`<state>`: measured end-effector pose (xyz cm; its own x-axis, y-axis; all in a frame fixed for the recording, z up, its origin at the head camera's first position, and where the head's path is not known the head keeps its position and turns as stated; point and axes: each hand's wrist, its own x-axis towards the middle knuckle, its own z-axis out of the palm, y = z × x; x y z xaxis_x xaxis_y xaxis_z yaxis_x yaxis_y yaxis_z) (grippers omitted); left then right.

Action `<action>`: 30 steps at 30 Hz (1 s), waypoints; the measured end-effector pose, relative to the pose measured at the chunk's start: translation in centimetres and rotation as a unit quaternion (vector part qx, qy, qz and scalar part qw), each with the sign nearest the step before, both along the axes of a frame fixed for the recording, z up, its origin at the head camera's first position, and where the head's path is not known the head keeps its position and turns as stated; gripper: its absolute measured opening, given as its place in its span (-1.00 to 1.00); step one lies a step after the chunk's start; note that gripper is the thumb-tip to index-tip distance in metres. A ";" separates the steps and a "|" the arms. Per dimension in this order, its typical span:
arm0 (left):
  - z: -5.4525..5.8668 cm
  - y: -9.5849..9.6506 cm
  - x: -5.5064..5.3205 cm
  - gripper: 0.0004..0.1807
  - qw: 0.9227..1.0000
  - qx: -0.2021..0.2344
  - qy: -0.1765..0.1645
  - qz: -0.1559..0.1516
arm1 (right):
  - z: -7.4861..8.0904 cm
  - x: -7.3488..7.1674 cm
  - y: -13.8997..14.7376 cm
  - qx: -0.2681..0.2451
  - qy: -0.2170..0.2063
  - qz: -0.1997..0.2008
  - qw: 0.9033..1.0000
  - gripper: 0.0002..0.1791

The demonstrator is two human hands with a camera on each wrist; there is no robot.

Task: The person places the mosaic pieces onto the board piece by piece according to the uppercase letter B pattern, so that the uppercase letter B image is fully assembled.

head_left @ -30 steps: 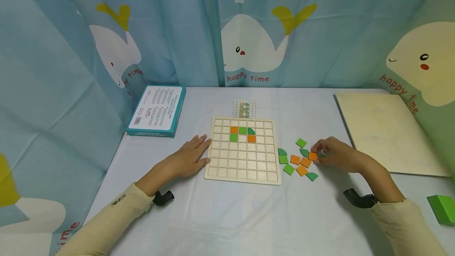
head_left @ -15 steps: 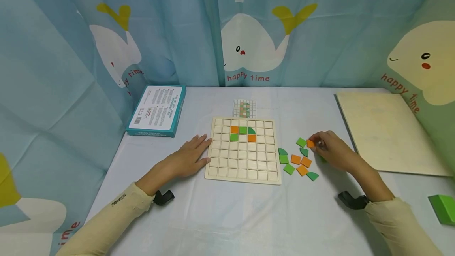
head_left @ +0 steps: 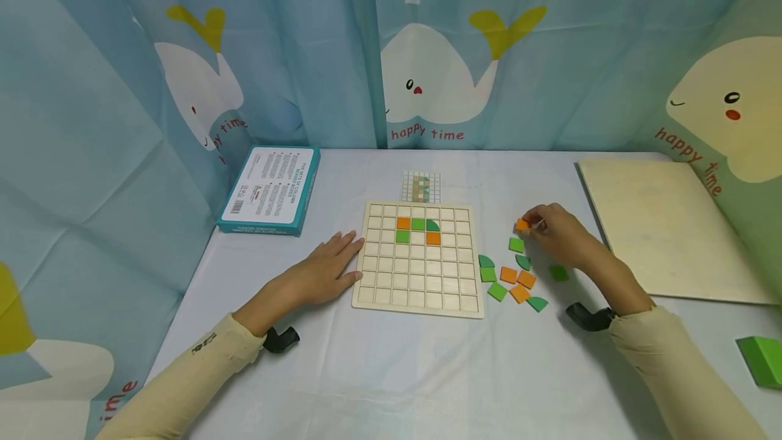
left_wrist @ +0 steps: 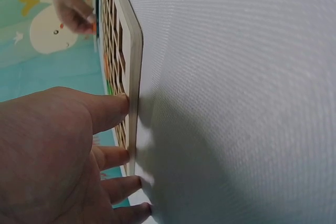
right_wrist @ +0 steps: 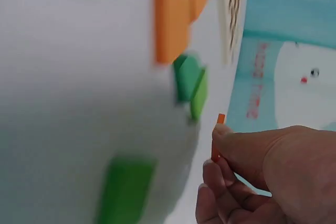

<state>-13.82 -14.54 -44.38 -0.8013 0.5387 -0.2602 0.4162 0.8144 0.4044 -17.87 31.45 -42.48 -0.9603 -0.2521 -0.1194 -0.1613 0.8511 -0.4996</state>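
Observation:
My right hand (head_left: 559,233) pinches an orange square tile (head_left: 522,224) between thumb and fingertips, beyond the loose tiles; the right wrist view shows the tile (right_wrist: 216,139) edge-on. My left hand (head_left: 324,269) lies spread, fingertips and thumb touching the left edge of the wooden grid board (head_left: 391,301); in the left wrist view the thumb (left_wrist: 110,111) is against the board's rim (left_wrist: 135,66). On the board sit two orange squares, two green squares (head_left: 418,224) and a dark green quarter-round tile (head_left: 432,225). A small printed pattern card (head_left: 427,185) lies at the board's far edge.
Several orange, light green and dark green tiles (head_left: 508,275) are scattered right of the board. One green tile (head_left: 559,273) lies apart, beneath the right wrist. A teal box (head_left: 269,189) lies far left, a pale wooden panel (head_left: 666,229) right, a green block (head_left: 760,360) near the right edge.
My right hand has moved away from me and slightly left with the orange tile, off the loose pile. A green tile beneath it has come into view. The left hand stays in place.

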 end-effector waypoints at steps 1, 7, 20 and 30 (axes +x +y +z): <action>0.0 0.0 0.0 -0.22 1.000 0.000 -0.001 0.001 | 0.2 -0.2 -0.8 -0.001 -0.007 -0.003 1.000 -0.68; -0.1 -0.1 0.0 -0.23 1.000 0.001 0.000 0.000 | 0.6 -0.5 -6.4 -0.021 -0.005 0.023 1.000 -0.69; -0.1 0.0 -0.2 -0.22 1.000 -0.002 -0.002 0.000 | -0.3 1.1 -16.8 -0.020 0.027 0.138 0.990 -0.75; -0.1 -0.1 -0.3 -0.22 1.000 -0.011 -0.006 0.002 | -1.1 2.2 -19.3 0.020 0.097 0.150 0.984 -0.84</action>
